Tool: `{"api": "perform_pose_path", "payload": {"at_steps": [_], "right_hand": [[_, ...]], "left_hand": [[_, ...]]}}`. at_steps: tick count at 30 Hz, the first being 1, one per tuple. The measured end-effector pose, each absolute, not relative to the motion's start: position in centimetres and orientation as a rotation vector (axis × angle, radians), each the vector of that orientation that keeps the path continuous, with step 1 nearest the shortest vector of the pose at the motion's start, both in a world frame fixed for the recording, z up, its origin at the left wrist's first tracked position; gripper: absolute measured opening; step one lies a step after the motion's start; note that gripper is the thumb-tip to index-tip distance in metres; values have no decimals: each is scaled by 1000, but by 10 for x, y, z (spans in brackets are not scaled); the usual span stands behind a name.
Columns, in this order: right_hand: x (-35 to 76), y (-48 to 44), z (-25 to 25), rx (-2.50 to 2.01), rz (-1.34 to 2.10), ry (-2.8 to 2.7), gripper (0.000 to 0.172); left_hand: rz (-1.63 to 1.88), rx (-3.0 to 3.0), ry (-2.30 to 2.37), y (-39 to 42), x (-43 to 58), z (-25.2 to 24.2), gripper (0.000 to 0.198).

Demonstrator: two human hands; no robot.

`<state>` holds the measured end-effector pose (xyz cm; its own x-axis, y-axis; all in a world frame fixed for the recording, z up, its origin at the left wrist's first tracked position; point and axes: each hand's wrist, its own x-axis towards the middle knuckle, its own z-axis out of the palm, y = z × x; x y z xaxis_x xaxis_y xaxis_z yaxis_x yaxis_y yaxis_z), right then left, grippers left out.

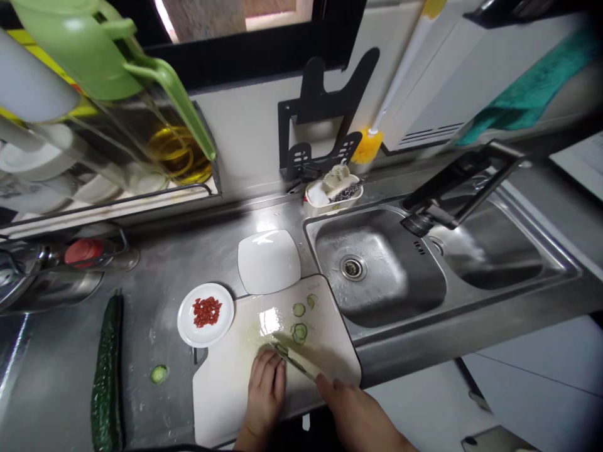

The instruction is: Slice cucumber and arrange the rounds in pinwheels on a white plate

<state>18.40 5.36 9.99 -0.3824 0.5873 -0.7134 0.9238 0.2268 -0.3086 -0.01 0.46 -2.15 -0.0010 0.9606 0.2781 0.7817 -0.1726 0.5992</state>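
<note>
My right hand [351, 402] grips a kitchen knife [301, 369] by its handle, the blade pointing left and away across the white cutting board [221, 389]. Just left of the blade, my left hand [267, 380] is closed with its fingers bent over a cucumber piece, mostly hidden under them. A bit of green cucumber [281, 349] shows at the fingertips against the blade. Beyond the knife lie several thin cucumber slices [299, 333] on the board. A whole cucumber [107, 376] rests on the steel counter at the left, and a cut cucumber end [159, 374] lies between it and the board.
A small white plate [183, 317] of chopped red pieces [206, 312] touches the board's left corner. Behind the board sits a square white plate [268, 260]. To the right are the steel sink [377, 282] and black faucet [424, 216]. An oil jug [179, 157] stands on the left rack.
</note>
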Motion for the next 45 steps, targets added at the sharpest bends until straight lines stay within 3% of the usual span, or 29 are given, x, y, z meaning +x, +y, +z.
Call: {"api": "perform_pose_path", "payload": {"at_steps": [45], "right_hand": [[172, 58, 85, 1385, -971, 2128, 42]], "left_hand": [[990, 1984, 1808, 6, 1, -21, 20]]}}
